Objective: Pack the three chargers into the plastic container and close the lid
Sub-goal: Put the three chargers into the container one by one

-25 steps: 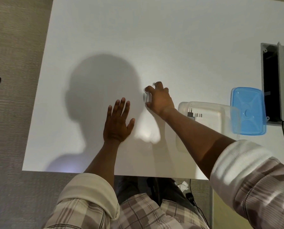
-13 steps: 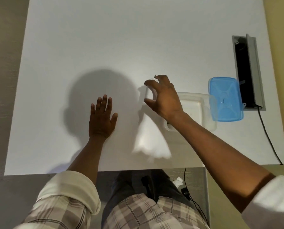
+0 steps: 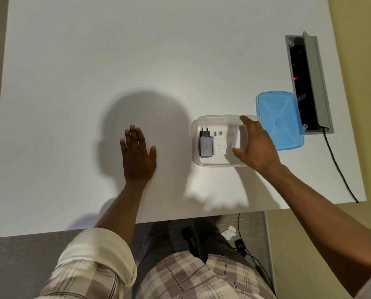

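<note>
The third charger, a white block, sits pinched between thumb and fingers of the right hand over the clear container at centre right, beside two chargers already inside. It should be lowered flat into the free right half before release. The left hand lies spread and empty on the surface; the blue lid waits just right.

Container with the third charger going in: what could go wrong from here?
The white charger in the right hand could land on the two chargers already in the clear container, leaving it too high for closing. The blue lid leans on the container's right rim beside the hand, so a knock may shift it.
</note>
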